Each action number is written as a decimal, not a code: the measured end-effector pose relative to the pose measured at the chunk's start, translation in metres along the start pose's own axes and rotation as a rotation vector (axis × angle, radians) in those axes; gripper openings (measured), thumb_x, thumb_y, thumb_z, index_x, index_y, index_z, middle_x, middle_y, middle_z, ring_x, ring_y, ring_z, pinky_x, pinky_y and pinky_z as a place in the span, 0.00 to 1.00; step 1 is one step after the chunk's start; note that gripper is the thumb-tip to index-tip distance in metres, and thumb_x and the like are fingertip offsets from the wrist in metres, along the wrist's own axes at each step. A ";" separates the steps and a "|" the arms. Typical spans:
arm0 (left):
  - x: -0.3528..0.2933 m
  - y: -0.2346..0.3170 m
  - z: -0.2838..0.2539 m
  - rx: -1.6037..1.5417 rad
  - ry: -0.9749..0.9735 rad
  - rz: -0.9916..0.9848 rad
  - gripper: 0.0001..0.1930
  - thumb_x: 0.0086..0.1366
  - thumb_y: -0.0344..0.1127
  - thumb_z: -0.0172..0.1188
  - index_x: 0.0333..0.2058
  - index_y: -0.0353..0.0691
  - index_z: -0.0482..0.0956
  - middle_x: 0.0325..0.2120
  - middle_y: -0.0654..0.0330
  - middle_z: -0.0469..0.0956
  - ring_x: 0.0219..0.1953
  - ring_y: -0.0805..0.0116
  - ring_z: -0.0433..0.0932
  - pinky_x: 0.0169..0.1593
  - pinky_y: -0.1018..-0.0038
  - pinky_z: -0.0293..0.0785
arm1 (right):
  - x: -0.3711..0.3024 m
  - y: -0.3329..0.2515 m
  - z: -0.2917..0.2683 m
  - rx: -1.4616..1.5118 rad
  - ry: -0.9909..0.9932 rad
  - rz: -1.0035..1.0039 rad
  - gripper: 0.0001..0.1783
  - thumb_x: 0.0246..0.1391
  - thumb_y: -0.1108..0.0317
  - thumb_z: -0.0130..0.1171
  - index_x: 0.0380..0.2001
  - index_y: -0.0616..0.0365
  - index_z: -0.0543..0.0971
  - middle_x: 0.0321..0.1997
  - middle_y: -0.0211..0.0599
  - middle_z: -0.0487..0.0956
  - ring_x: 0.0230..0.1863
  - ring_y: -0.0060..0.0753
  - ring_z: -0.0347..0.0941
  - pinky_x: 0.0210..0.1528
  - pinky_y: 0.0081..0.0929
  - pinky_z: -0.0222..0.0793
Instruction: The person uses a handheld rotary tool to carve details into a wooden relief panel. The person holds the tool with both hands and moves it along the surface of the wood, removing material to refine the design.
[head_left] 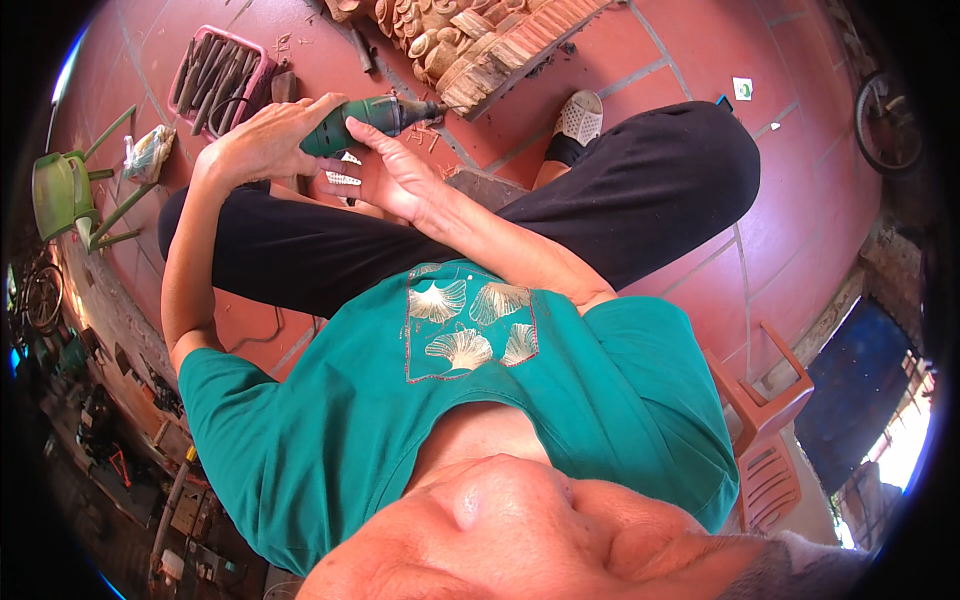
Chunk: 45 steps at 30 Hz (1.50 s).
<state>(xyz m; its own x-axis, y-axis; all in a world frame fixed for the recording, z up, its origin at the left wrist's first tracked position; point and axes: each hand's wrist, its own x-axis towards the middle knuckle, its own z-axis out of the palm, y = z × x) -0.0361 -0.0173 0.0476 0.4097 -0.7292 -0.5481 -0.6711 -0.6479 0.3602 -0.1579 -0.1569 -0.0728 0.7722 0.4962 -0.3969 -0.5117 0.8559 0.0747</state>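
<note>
Teal shirt (470, 420) fills the near view above crossed legs in black trousers (650, 190) on a red tiled floor (800, 180). Both hands close on a green power tool (370, 120): left hand (265, 140) wrapped over its rear, right hand (385, 175) cupping beneath. Its long axis runs sideways, tip toward stacked carved wood pieces (480, 45). Nearby sits a pink tray (215, 75) of tools.

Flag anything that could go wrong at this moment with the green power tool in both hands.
The right hand lies close to the green tool's front tip, so a slip might catch the fingers. The left hand grips the tool over the lap, near the legs. A dark cord trails beside the leg and could snag.
</note>
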 end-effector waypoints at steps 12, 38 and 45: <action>-0.002 -0.003 0.002 -0.013 -0.019 -0.031 0.41 0.51 0.34 0.67 0.65 0.38 0.61 0.45 0.41 0.78 0.51 0.42 0.77 0.57 0.56 0.71 | 0.002 0.000 0.001 -0.019 0.003 0.013 0.22 0.59 0.56 0.70 0.53 0.47 0.77 0.52 0.31 0.80 0.54 0.43 0.77 0.57 0.51 0.75; -0.005 -0.001 0.001 -0.014 -0.010 -0.044 0.41 0.53 0.34 0.68 0.65 0.38 0.60 0.46 0.41 0.78 0.52 0.42 0.76 0.57 0.56 0.71 | 0.004 0.001 0.002 -0.026 0.014 0.013 0.21 0.58 0.56 0.71 0.52 0.47 0.78 0.52 0.30 0.81 0.54 0.43 0.76 0.60 0.54 0.73; -0.004 -0.003 0.002 0.005 -0.021 -0.062 0.42 0.53 0.35 0.68 0.65 0.38 0.60 0.45 0.41 0.78 0.52 0.43 0.77 0.57 0.56 0.71 | 0.008 0.001 -0.001 -0.021 -0.002 0.017 0.21 0.58 0.55 0.71 0.51 0.47 0.78 0.51 0.30 0.81 0.53 0.44 0.76 0.58 0.54 0.74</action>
<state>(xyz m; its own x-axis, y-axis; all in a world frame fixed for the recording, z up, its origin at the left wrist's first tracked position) -0.0371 -0.0117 0.0474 0.4379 -0.6829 -0.5847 -0.6477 -0.6907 0.3216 -0.1527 -0.1520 -0.0766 0.7643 0.5108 -0.3937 -0.5321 0.8443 0.0625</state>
